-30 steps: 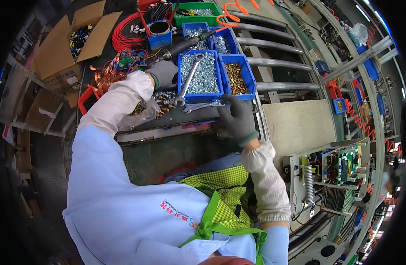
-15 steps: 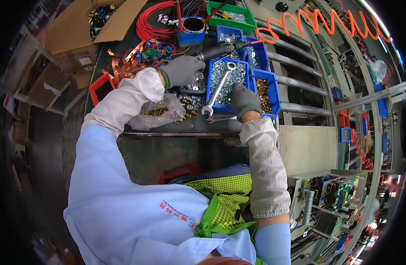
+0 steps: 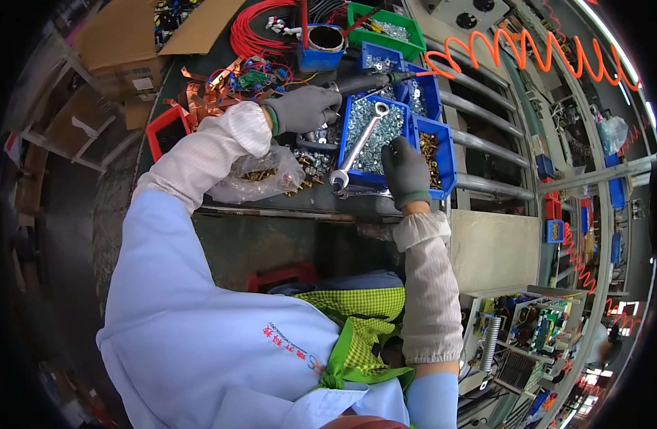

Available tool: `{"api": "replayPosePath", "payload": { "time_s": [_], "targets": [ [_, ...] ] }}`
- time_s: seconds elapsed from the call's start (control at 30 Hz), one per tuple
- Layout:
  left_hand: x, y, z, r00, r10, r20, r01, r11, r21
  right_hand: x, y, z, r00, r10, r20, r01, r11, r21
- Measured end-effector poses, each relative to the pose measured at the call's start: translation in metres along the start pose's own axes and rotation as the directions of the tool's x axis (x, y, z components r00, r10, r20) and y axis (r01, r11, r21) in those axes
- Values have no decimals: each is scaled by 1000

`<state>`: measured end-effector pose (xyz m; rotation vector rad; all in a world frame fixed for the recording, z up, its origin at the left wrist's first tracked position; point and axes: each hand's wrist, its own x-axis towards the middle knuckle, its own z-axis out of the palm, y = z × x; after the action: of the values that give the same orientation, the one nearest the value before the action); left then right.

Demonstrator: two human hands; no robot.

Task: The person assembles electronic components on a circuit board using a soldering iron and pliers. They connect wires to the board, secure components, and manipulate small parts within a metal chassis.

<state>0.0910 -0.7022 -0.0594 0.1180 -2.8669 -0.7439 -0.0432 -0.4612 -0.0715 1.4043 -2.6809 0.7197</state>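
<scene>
Nearest us, the right hand (image 3: 405,170), gloved grey, rests fingers-down on the rim between two blue bins (image 3: 385,146); we cannot tell whether it pinches anything. A wrench (image 3: 358,144) lies slantwise across the bin of silver screws (image 3: 377,136), just beside that hand. A clear bag (image 3: 255,175) of brass parts lies under the left sleeve. Farther on, the left hand (image 3: 303,109) is closed around a dark tool (image 3: 358,84). Beyond stand a green bin (image 3: 385,28), red wires (image 3: 260,25) and an orange coiled hose (image 3: 535,53).
</scene>
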Motion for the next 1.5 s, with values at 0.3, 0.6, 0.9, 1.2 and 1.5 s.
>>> {"api": "replayPosePath", "payload": {
  "time_s": [0.3,0.6,0.9,1.2,1.5],
  "targets": [
    [-2,6,9,987,-142,-77,115,954,-279,-26,6,-17,999,37,33,-42,986,162],
    [-5,8,15,984,-50,-171,35,995,-92,-81,12,-35,997,39,-62,-16,941,339],
    [10,122,12,998,10,61,52,375,-926,-168,18,-88,964,230,-134,-124,834,538],
    [-34,367,217,496,586,641,861,-237,-450,-341,-3,-188,702,492,-515,-416,870,264],
    [-169,524,283,-291,740,606,929,371,-7,-546,-87,-165,198,809,-554,-900,375,224]
  ]
}}
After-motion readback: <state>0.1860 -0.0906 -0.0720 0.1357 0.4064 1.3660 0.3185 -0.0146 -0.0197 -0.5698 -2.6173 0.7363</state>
